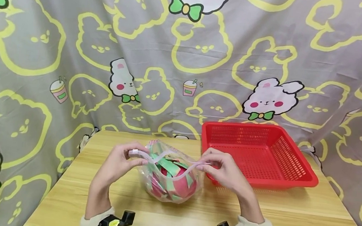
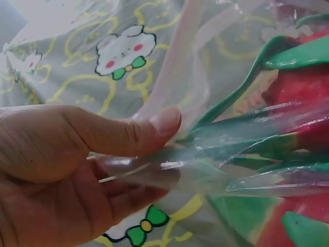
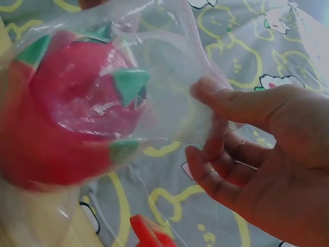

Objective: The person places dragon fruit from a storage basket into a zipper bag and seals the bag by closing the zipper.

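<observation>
A clear plastic zip bag [image 1: 172, 198] sits on the table with its mouth spread apart toward me. Inside are red dragon fruits [image 1: 185, 186] with green scales, also visible through the film in the right wrist view. My left hand [image 1: 118, 163] pinches the left end of the bag's pale zip strip between thumb and fingers. At the opposite end of the mouth, my right hand [image 1: 224, 168] pinches the rim, thumb [image 3: 241, 105] against the film. The left wrist view has the left thumb [image 2: 128, 135] pressing folded film onto the fingers beneath it.
A red perforated plastic basket [image 1: 256, 180] stands on the right rear of the wooden table [image 1: 100, 200], close behind my right hand. Behind the table hangs a grey cartoon-print curtain [image 1: 160, 53]. Black wrist cameras [image 1: 128, 218] are strapped over the light sleeves.
</observation>
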`<action>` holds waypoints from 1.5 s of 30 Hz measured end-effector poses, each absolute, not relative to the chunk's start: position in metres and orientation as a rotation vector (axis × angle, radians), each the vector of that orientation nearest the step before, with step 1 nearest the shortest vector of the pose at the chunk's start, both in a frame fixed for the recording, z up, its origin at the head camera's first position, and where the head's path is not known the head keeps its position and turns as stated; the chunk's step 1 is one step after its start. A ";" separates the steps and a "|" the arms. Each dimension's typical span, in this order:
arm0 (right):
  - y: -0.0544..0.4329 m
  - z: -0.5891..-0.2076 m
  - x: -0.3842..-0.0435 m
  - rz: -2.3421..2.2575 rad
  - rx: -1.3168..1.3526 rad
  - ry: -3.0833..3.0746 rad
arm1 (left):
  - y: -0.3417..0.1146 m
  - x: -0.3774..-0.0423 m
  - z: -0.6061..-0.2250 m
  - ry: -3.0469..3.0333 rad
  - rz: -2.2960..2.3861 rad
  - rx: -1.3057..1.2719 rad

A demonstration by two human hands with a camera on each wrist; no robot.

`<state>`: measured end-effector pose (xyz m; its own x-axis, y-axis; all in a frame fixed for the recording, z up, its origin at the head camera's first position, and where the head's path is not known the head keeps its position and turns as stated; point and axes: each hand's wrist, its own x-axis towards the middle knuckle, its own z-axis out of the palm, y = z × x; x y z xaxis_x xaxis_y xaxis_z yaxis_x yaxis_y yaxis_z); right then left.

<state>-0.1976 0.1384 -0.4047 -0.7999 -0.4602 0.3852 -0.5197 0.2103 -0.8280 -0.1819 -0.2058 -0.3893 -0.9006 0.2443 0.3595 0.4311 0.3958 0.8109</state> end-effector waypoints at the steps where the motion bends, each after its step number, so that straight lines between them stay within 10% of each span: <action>1: 0.139 -0.405 -0.198 1.693 0.967 -2.386 | -0.206 -0.182 -0.391 -2.471 -1.517 -0.624; 28: 0.118 -0.419 -0.205 2.389 0.188 -1.885 | -0.170 -0.199 -0.394 -2.261 -1.641 -0.560; 45: 0.110 -0.420 -0.211 2.411 0.416 -1.786 | -0.163 -0.203 -0.401 -2.074 -1.509 -0.416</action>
<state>-0.2112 0.1095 -0.4196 -0.9561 -0.0716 0.2842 -0.2510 -0.3005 -0.9201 -0.2025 -0.1629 -0.4008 -0.8087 -0.0632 0.5848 0.5371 0.3262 0.7779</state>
